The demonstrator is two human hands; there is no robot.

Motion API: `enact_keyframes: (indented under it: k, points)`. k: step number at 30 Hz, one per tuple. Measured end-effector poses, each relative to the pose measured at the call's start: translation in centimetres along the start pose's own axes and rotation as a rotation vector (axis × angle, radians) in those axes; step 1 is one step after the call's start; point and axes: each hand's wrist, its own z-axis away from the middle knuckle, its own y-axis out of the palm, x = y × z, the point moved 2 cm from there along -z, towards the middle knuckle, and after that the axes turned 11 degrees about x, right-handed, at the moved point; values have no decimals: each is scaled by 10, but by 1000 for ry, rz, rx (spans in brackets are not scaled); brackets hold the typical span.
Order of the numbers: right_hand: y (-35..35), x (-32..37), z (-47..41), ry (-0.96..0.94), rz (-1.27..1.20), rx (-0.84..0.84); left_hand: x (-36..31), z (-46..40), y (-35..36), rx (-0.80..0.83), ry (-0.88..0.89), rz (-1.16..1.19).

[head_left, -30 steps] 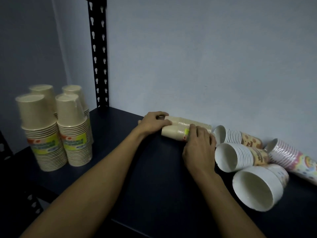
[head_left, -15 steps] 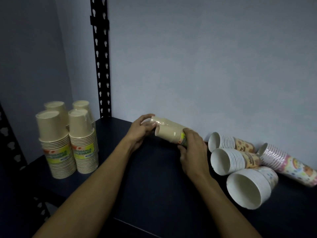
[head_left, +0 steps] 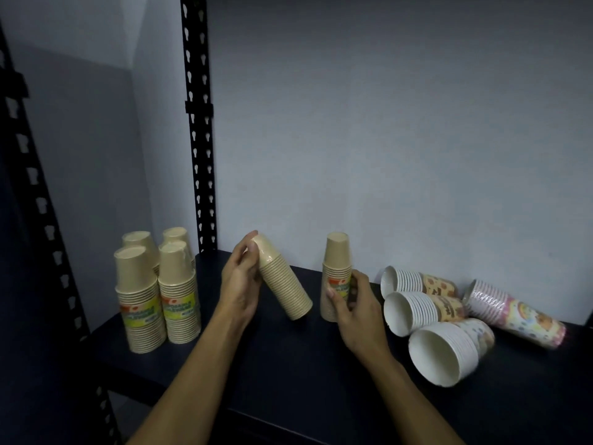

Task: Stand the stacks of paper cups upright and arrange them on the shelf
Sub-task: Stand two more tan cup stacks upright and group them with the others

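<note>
While hands hold two tan stacks (head_left: 284,281), four stand (head_left: 157,293), four lie (head_left: 449,319).

The tan cups (head_left: 284,284) are matt, ribbed paper under glossy film; the shelf (head_left: 288,364) is matt dark board; the post (head_left: 199,123) is black punched metal.

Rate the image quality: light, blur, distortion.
Head view: dim, bluish light; shelf nearly black, hiding detail; wide-angle bend in the left upright; left hand and tilted cup stack slightly soft; labels unreadable.
</note>
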Motion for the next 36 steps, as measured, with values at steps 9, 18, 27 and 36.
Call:
enact_keyframes:
  k: [9, 18, 27, 36]
  points:
    - [2, 7, 13, 8, -147, 85, 2, 50, 31, 216, 169, -538]
    - [-3, 8, 15, 37, -221, 206, 28, 57, 2, 547, -128, -800]
    - [-5, 6, 16, 67, -259, 296, 28, 57, 2, 288, -66, -1027]
    - [-6, 3, 13, 103, -273, 344, 25, 59, -9, 399, -165, -831]
